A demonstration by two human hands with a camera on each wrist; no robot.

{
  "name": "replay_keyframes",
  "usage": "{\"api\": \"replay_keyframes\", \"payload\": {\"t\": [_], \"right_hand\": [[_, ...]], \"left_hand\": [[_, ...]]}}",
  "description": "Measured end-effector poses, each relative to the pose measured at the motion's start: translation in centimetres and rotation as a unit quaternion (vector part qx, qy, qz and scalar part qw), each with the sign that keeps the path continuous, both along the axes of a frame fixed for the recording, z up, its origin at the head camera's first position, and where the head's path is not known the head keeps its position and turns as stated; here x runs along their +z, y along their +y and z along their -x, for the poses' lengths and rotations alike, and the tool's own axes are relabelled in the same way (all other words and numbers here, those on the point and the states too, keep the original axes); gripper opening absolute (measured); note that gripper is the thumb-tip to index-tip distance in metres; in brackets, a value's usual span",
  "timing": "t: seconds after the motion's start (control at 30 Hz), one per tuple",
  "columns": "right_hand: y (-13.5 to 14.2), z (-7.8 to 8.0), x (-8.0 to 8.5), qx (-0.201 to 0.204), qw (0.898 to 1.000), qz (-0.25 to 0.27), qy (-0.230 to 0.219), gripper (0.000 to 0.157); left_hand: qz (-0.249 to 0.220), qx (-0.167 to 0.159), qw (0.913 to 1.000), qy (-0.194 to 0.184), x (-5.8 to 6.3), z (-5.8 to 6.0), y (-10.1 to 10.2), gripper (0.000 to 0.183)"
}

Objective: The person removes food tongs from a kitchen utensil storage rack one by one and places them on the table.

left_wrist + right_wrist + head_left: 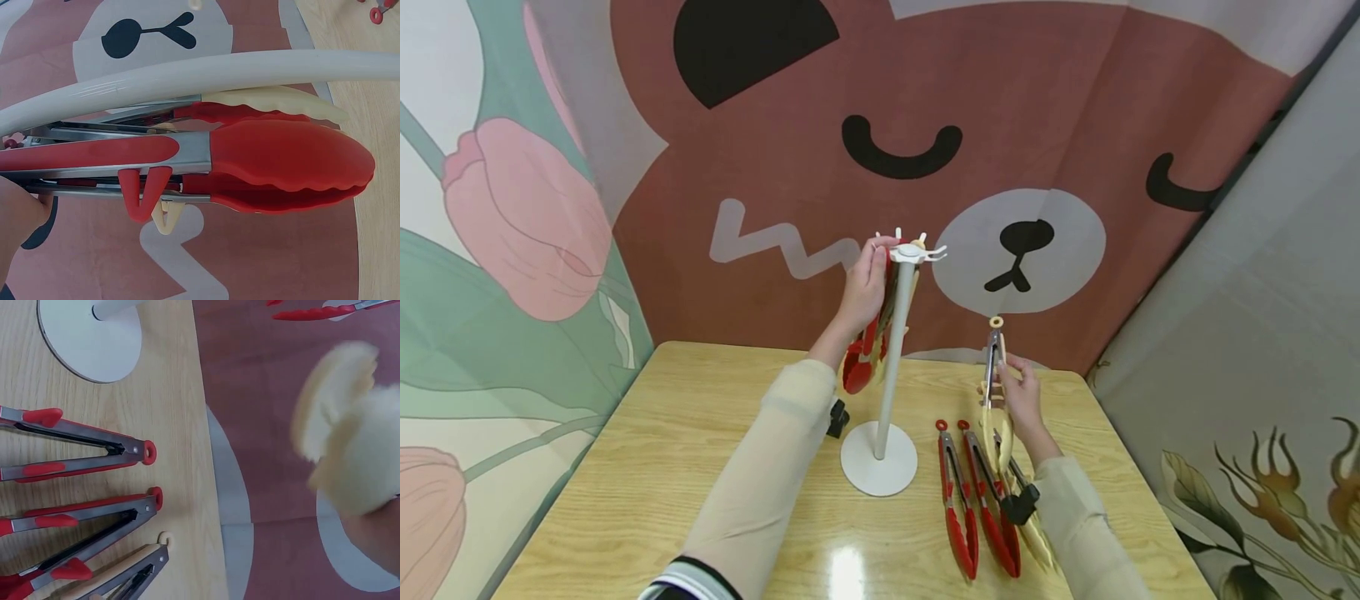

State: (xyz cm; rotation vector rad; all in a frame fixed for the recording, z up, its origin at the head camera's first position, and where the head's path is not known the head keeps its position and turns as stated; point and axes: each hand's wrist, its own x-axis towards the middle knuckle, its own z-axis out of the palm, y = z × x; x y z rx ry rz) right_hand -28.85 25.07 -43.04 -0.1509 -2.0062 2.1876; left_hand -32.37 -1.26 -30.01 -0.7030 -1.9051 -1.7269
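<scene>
A white stand (891,358) with a hooked top carries several hanging tongs. My left hand (868,279) is at its top, the fingers pinching the upper end of red tongs (287,156); the exact contact is partly hidden. Behind these, cream tongs (269,100) and more red tongs hang close together. To the right, my right hand (1021,396) grips cream tongs (997,425) by the handle, raised above the table with the ring end up. Their cream heads (369,450) look blurred in the right wrist view.
On the wooden table (715,433), two red tongs (958,517) and cream tongs (1037,542) lie right of the stand's round base (878,483). A patterned cloth (775,167) hangs behind the table. Black devices sit at both wrists.
</scene>
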Motion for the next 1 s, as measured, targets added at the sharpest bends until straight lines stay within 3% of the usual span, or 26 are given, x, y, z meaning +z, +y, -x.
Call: {"api": "replay_keyframes", "payload": {"t": [0.17, 0.33, 0.43, 0.63, 0.9, 1.0], "right_hand": [[0.5, -0.3, -0.3, 0.041, 0.997, -0.023, -0.057, 0.073], [1.3, -0.5, -0.8, 0.064, 0.991, -0.075, -0.092, 0.084], [1.6, -0.6, -1.0, 0.063, 0.985, -0.116, -0.108, 0.078], [2.0, -0.9, -1.2, 0.041, 0.971, -0.189, -0.139, 0.051], [1.9, -1.1, -1.3, 0.033, 0.968, -0.194, -0.153, 0.061], [1.8, -1.1, -1.3, 0.027, 0.97, -0.195, -0.146, 0.052]], "left_hand": [[-0.001, 0.005, 0.9999, 0.009, -0.1, 0.0, 0.1, 0.029], [0.0, 0.007, 0.9999, 0.008, 0.0, 0.0, 0.1, 0.028], [0.002, 0.007, 1.0, 0.005, 0.0, 0.0, 0.1, 0.028], [0.002, 0.005, 1.0, 0.001, 0.0, -0.1, 0.0, 0.029], [0.003, 0.018, 0.9997, 0.016, -0.1, 0.0, 0.1, 0.028], [0.003, 0.022, 0.9996, 0.019, -0.1, 0.1, 0.1, 0.028]]}}
